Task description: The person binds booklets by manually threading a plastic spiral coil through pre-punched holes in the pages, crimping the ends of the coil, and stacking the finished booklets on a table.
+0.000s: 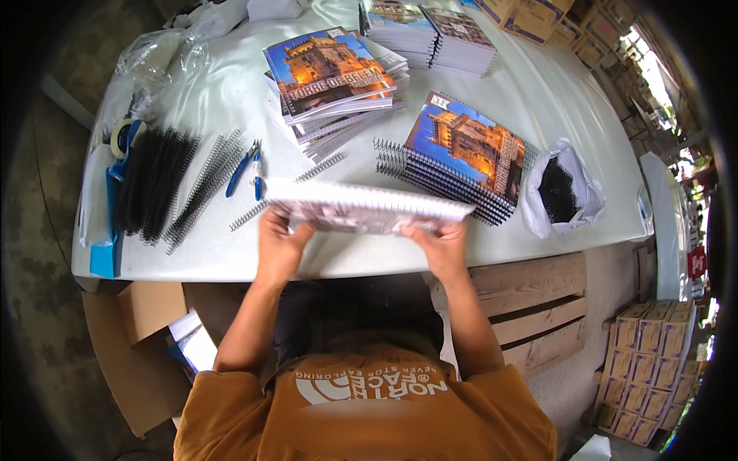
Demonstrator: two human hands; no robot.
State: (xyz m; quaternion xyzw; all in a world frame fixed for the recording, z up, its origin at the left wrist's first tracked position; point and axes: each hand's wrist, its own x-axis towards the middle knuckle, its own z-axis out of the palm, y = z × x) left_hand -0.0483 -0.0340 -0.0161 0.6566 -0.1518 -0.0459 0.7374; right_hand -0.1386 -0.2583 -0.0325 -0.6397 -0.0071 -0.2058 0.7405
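Note:
Held level above the near edge of the table is a notebook, its hole-punched edge turned up and its picture cover blurred. My left hand grips its left end and my right hand its right end, thumbs on the near face. Just behind it lies a loose spiral coil, partly hidden by the notebook. A stack of coil-bound notebooks with a castle cover stands beyond my right hand. Farther back is an uneven pile of similar books. Blue-handled pliers lie beyond my left hand.
Black coils and thinner metal-looking coils lie on the left, beside a blue tape dispenser. A white bag of black coils sits at the right. More notebooks stand at the back. A wooden pallet and stacked cartons are below.

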